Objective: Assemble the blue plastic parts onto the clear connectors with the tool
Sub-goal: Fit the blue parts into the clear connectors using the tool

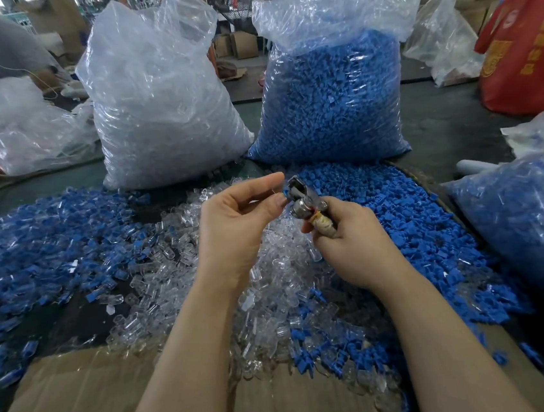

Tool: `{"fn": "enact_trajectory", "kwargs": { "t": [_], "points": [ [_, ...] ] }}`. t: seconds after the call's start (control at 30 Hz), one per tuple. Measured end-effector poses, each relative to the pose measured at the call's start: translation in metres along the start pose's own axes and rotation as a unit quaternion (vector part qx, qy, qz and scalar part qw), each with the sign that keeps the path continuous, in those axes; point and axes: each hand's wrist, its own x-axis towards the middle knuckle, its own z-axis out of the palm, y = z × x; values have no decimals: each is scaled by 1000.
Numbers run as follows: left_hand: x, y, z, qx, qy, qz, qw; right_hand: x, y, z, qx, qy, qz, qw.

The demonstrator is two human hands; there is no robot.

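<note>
Tool [307,202] sits gripped in the right hand [344,231], its long axis slanting up and left, metal head toward the left hand [238,216], whose thumb and forefinger pinch something small at that head, above heaped clear connectors [273,293] and blue parts [416,220].

blue parts [399,212], clear connectors [272,283], red bag [526,55]

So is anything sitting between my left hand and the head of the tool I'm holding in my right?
Nothing visible. Your left hand is right at the metal head of the tool, its fingertips against a small blue part there. Your right hand grips the handle lower down, out of the way.
</note>
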Motion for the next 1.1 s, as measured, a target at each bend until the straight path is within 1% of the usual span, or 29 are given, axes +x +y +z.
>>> {"fn": "enact_trajectory", "kwargs": {
  "t": [0.27,0.3,0.37,0.43,0.5,0.57,0.67,0.73,0.77,0.8,0.83,0.9,0.93,0.97,1.0,1.03,1.1],
  "points": [
    [-1,3,1,-4,7,-29,1000,1,0,4,-34,8,-13,999],
    [0,4,0,-25,20,-42,999,1,0,5,-43,17,-17,999],
    [3,6,-6,-113,69,-83,988,1,2,5,-59,39,-19,997],
    [7,7,-21,-233,131,-129,955,0,4,4,-66,53,-17,996],
    [11,7,-41,-352,183,-157,904,0,5,2,-61,59,-13,996],
    [13,5,-60,-446,236,-163,848,0,5,2,-59,58,-14,996],
    [12,3,-83,-538,324,-149,764,0,5,2,-66,56,-17,996],
    [9,1,-97,-590,359,-128,712,1,6,2,-74,55,-16,996],
    [8,1,-103,-610,372,-116,691,1,8,3,-79,56,-15,995],
    [6,0,-107,-621,382,-106,677,2,8,3,-84,56,-15,995],
    [5,0,-110,-624,388,-97,671,2,9,4,-89,56,-15,994],
    [5,0,-111,-615,386,-88,682,2,9,5,-97,53,-18,994],
    [7,0,-109,-601,376,-95,699,2,9,5,-101,53,-21,993],
    [8,0,-105,-577,357,-111,725,2,9,5,-103,53,-24,993],
    [10,1,-100,-539,328,-134,764,2,8,4,-106,53,-26,993],
    [12,3,-92,-481,285,-159,814,2,8,4,-110,52,-29,992],
    [12,6,-72,-314,176,-194,912,3,7,4,-129,49,-30,990]
  ]
}}
